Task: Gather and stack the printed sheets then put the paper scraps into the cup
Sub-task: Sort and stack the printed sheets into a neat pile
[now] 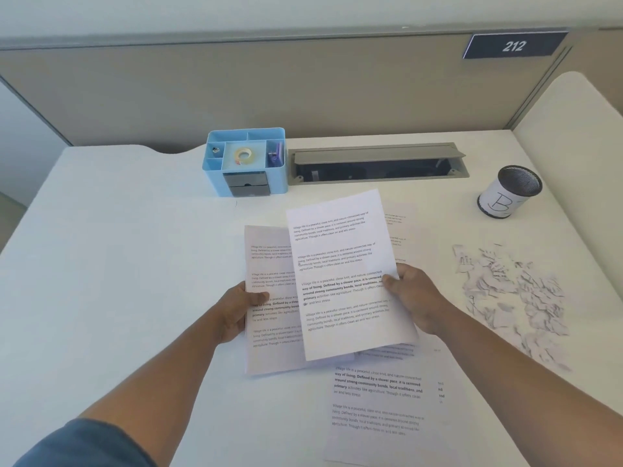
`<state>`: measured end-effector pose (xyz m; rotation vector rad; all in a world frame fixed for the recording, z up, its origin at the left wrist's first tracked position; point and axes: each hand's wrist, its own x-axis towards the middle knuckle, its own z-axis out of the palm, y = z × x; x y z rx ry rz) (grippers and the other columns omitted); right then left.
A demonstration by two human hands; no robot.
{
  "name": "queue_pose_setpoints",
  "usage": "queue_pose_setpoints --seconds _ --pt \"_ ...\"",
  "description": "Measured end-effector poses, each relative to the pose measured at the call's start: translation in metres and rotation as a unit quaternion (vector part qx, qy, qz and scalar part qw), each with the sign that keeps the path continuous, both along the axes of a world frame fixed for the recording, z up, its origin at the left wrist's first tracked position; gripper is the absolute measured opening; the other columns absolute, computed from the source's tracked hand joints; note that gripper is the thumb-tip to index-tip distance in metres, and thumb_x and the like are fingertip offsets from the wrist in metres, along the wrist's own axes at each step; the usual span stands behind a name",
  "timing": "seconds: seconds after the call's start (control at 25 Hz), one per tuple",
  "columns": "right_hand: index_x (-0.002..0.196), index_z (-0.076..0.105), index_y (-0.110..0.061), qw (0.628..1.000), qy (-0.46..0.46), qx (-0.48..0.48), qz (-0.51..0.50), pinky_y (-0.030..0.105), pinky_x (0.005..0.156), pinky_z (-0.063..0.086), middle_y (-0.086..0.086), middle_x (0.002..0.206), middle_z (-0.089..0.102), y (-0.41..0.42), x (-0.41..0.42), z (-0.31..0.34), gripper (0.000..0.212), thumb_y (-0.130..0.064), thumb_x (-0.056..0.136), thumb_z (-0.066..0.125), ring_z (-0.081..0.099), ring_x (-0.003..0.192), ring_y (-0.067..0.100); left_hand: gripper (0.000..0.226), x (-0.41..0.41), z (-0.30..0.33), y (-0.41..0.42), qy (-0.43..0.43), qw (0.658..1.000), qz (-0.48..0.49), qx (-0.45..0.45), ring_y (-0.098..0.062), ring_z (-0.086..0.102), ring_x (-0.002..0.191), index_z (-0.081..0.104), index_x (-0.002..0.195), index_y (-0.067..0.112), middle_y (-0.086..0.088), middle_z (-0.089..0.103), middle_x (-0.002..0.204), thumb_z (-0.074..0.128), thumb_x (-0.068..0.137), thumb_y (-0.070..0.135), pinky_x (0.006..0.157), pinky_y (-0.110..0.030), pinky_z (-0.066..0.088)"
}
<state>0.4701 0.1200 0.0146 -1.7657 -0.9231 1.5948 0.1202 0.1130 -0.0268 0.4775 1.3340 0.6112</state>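
Observation:
My left hand (236,310) pinches the left edge of one printed sheet (269,335), thumb on top. My right hand (416,299) pinches the right edge of a second printed sheet (340,264), which overlaps the first and is raised above the desk. More printed sheets (377,402) lie flat on the white desk (118,264) under and in front of these, some showing at the right behind the held one. A heap of torn paper scraps (512,294) lies at the right. The black mesh cup (510,191), wrapped in a white label, stands at the back right.
A blue desk organiser (245,161) holding a tape roll stands at the back centre. Beside it an open grey cable tray (377,163) is set into the desk. A beige partition with a plate reading 212 runs behind.

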Motion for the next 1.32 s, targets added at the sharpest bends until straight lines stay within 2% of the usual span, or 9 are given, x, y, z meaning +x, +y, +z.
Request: queue_pose_setpoints --seconds 0.08,0.24,0.32,0.48,0.64,0.88,1.08,1.24,1.32 --pt "0.109 0.071 -0.015 1.000 0.003 -0.019 0.013 0.051 0.092 0.059 0.004 0.103 0.079 -0.003 -0.026 -0.006 0.018 -0.010 0.105 0.055 0.075 0.100 0.030 0.036 0.000 0.002 0.000 -0.001 1.000 0.004 -0.006 -0.038 0.071 0.112 0.061 0.136 0.012 -0.016 0.073 0.124 0.054 0.101 0.007 0.097 -0.054 0.055" --pt "0.108 0.071 -0.018 0.998 -0.001 -0.048 0.032 0.057 0.091 0.058 0.005 0.105 0.079 -0.004 -0.061 -0.022 0.016 -0.014 0.104 0.055 0.074 0.099 0.031 0.039 0.001 0.010 0.001 -0.018 0.999 0.032 -0.023 -0.033 0.073 0.109 0.069 0.128 0.019 -0.012 0.075 0.120 0.048 0.105 0.043 0.095 -0.048 0.056" --pt "0.110 0.070 -0.019 0.998 0.001 -0.056 0.042 0.057 0.091 0.058 0.005 0.106 0.078 -0.004 -0.073 -0.026 0.016 -0.014 0.104 0.055 0.074 0.100 0.031 0.041 0.001 0.010 0.003 -0.028 0.999 0.037 -0.025 -0.031 0.073 0.111 0.070 0.126 0.020 -0.011 0.075 0.122 0.052 0.103 0.049 0.097 -0.047 0.055" --pt "0.115 0.066 -0.023 0.996 0.004 -0.070 0.048 0.049 0.083 0.062 0.004 0.109 0.077 -0.005 -0.090 -0.026 0.018 -0.013 0.104 0.055 0.075 0.096 0.028 0.038 -0.001 0.001 0.004 -0.025 0.999 0.024 -0.018 -0.033 0.073 0.111 0.065 0.132 0.017 -0.012 0.075 0.121 0.066 0.099 0.036 0.097 -0.051 0.057" --pt "0.116 0.064 -0.028 0.995 -0.004 -0.075 0.059 0.056 0.088 0.060 0.001 0.109 0.077 -0.007 -0.095 -0.030 0.021 -0.016 0.102 0.056 0.076 0.096 0.028 0.036 -0.002 -0.006 0.004 -0.010 1.000 0.017 -0.015 -0.032 0.074 0.108 0.064 0.131 0.018 -0.010 0.076 0.118 0.071 0.097 0.025 0.089 -0.047 0.060" --pt "0.120 0.061 -0.028 0.996 -0.008 -0.075 0.046 0.050 0.089 0.060 0.000 0.112 0.075 -0.007 -0.097 -0.028 0.023 -0.015 0.102 0.055 0.075 0.098 0.025 0.036 -0.004 -0.013 0.005 0.002 1.000 0.008 -0.013 -0.034 0.074 0.108 0.064 0.129 0.014 -0.011 0.076 0.117 0.072 0.095 0.013 0.098 -0.054 0.057" --pt "0.128 0.058 -0.027 0.995 -0.022 -0.075 0.066 0.052 0.093 0.058 -0.001 0.115 0.074 -0.008 -0.096 -0.027 0.029 -0.015 0.101 0.057 0.073 0.101 0.025 0.034 -0.003 -0.012 0.004 0.013 1.000 0.016 -0.006 -0.034 0.074 0.106 0.065 0.128 0.014 -0.011 0.077 0.115 0.071 0.095 0.008 0.096 -0.054 0.058" --pt "0.127 0.058 -0.027 0.996 -0.021 -0.043 0.076 0.053 0.097 0.057 -0.003 0.114 0.074 -0.012 -0.094 -0.023 0.033 -0.015 0.096 0.066 0.073 0.102 0.022 0.033 0.001 -0.008 0.001 0.030 0.999 0.030 0.011 -0.034 0.075 0.103 0.065 0.127 0.011 -0.011 0.077 0.114 0.070 0.095 0.005 0.090 -0.053 0.060" --pt "0.133 0.055 -0.027 0.996 -0.068 0.006 0.049 0.052 0.102 0.053 -0.002 0.126 0.068 -0.013 -0.091 -0.020 0.044 -0.018 0.093 0.071 0.068 0.112 0.022 0.030 0.002 0.002 -0.002 0.046 0.998 0.034 0.040 -0.034 0.076 0.100 0.065 0.126 0.010 -0.012 0.077 0.115 0.068 0.096 0.003 0.088 -0.052 0.061"
